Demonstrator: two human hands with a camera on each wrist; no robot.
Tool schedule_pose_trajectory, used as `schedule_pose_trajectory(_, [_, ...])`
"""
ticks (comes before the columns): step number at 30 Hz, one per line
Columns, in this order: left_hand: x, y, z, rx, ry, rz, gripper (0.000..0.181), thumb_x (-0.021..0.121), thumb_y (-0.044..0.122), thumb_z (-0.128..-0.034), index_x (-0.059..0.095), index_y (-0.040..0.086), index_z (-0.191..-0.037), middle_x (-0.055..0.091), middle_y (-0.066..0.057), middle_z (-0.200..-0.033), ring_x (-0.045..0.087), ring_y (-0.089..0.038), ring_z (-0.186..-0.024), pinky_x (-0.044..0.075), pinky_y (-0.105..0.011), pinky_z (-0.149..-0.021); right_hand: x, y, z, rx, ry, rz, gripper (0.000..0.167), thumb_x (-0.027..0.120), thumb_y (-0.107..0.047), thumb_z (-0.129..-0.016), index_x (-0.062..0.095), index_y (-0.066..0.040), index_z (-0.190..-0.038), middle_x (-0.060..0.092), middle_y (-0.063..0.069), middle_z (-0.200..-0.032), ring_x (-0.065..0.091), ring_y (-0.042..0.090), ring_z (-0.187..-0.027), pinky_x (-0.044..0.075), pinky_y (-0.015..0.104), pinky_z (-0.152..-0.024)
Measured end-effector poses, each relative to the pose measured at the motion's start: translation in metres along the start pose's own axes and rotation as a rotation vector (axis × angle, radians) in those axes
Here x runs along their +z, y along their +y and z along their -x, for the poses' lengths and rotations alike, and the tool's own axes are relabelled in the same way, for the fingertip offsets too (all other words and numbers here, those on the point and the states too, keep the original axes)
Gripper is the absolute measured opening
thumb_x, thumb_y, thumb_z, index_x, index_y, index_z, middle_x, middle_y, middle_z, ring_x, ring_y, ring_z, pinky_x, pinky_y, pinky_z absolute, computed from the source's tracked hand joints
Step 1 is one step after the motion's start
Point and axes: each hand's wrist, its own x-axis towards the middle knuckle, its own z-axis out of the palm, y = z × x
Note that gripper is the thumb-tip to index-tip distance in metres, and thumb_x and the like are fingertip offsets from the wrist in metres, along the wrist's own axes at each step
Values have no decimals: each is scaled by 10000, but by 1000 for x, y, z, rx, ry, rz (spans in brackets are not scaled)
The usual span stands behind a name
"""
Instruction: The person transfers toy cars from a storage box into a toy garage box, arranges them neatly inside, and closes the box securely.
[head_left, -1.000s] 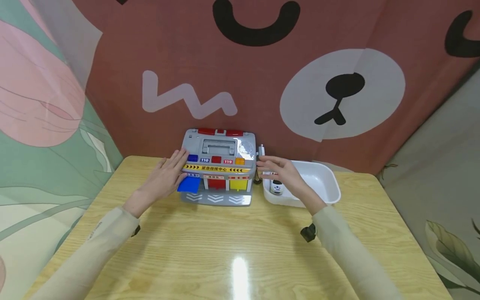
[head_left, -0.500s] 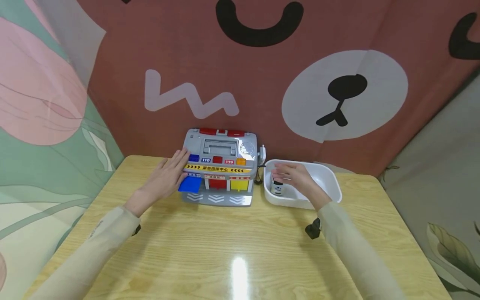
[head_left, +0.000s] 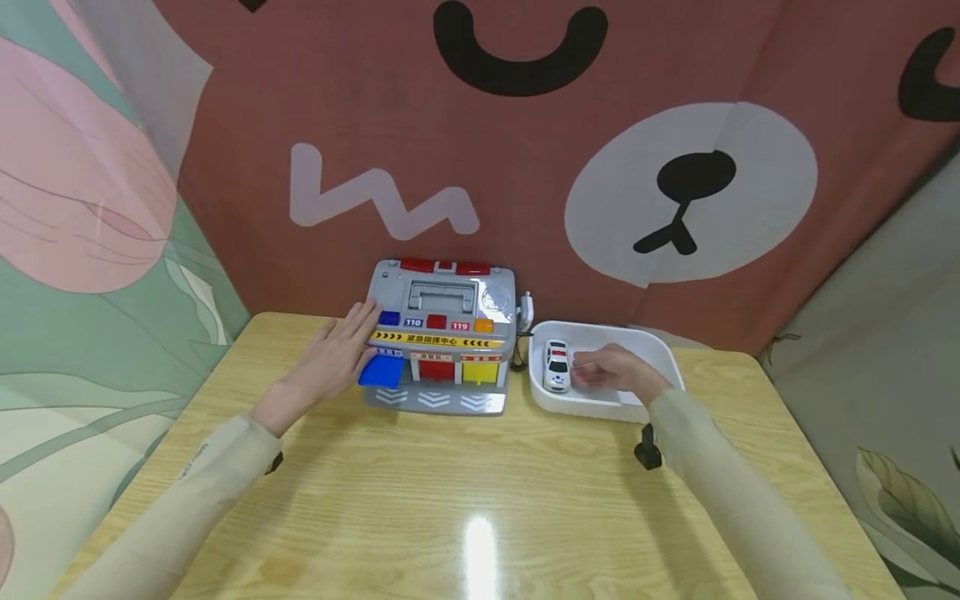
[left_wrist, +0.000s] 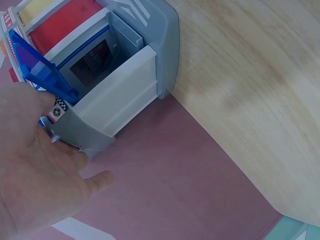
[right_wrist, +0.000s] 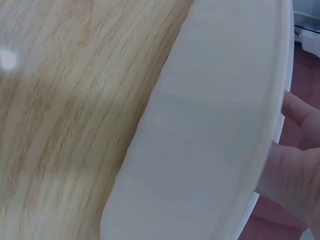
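Observation:
A grey toy garage [head_left: 441, 400] stands at the back of the table, its blue door [head_left: 382, 372] swung up. In the left wrist view, the bay behind that blue door [left_wrist: 59, 87] is exposed. The red door [head_left: 437, 369] and yellow door [head_left: 480, 372] are down. My left hand [head_left: 330, 354] rests against the garage's left side with its fingers extended. Inside a white tray [head_left: 670, 396] lies a white toy police car [head_left: 557, 367]. Just right of the car, my right hand [head_left: 615, 371] is over the tray, fingers loosely extended and holding nothing.
A white handset-like piece [head_left: 527, 311] with a black cord is on the garage's right side, near the tray. A printed cloth [head_left: 517, 175] hangs directly behind the wooden table [head_left: 420, 500]. Tray wall [right_wrist: 210, 120] fills much of the right wrist view.
My right hand has moved from the garage's right side rightward and down into the tray area, uncovering the police car. My left hand has stayed on the garage.

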Motion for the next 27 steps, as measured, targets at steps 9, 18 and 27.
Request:
schedule_pose_trajectory(9, [1,5,-1,-23,-9,15,654,404,305,-1045,86,28,-1544,41,-149,-1607,23,-329,-1459,137,-622,-1107,1,7,-6,49,-23,65,153,507,-76,-996,556,69,-990,636,71,-789,622,135,-723,541,283,-773])
schedule_pose_trajectory(18, [-3,4,1,4,16,8,641,424,280,-1042,120,11,-1538,78,-170,-1600,56,-348,-1454,149,-634,-1097,8,14,-19,74,61,147,130,584,-76,-955,537,2,-862,591,19,-660,594,95,-613,540,235,-660])
schedule_pose_trajectory(27, [-1,4,1,-8,-2,22,643,403,291,-1047,98,11,-1540,48,-167,-1603,38,-347,-1455,144,-639,-1095,5,16,-25,99,98,168,153,586,-94,-958,544,10,-853,582,22,-646,598,115,-606,536,243,-627])
